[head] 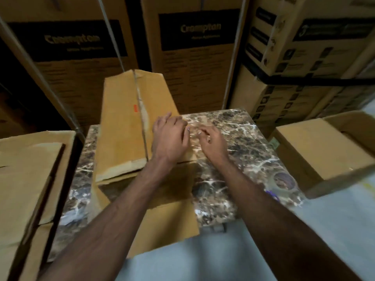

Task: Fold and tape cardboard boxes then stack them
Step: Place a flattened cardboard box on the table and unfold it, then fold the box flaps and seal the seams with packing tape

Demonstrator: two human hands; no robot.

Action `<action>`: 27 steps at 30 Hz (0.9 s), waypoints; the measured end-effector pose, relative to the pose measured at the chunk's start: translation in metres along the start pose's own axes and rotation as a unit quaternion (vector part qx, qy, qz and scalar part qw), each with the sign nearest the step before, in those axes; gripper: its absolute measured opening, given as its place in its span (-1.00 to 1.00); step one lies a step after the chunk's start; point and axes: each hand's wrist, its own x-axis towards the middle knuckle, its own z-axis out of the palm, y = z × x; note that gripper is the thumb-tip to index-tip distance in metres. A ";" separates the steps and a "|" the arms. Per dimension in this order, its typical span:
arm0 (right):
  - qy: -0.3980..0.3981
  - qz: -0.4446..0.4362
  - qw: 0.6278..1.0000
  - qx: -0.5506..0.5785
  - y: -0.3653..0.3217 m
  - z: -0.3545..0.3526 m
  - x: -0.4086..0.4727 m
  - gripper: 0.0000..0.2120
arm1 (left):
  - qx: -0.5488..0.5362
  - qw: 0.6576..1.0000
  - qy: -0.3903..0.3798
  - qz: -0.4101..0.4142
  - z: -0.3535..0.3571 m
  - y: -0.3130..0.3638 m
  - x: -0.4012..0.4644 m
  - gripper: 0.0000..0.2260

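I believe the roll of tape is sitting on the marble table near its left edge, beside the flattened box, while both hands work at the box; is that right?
Not quite: the roll of tape sits near the right edge of the marble table, away from the flattened box. The head view shows it. The left hand and right hand are indeed at the box's right side.

Reading "Crompton" in pale letters on the black panel of the tall carton (190, 29) at upper centre; showing again, blurred, on the carton (69, 40) at upper left; smaller print beneath staying illegible.
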 end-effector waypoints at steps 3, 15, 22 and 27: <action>-0.001 0.033 0.998 -0.055 0.060 -0.051 -0.040 -0.75 | -0.060 0.992 -0.033 0.104 0.032 0.067 -0.004 -0.76; -0.075 0.171 0.956 -0.225 0.267 -0.224 -0.150 -0.79 | -0.163 0.913 -0.370 0.059 0.211 0.264 -0.092 -0.77; -0.148 0.196 0.910 -0.333 0.299 -0.219 -0.163 -0.56 | -0.144 0.907 -0.395 0.028 0.241 0.270 -0.099 -0.78; -0.115 0.155 0.954 -0.228 0.295 -0.224 -0.148 -0.69 | -0.187 0.908 -0.372 -0.049 0.233 0.266 -0.088 -0.76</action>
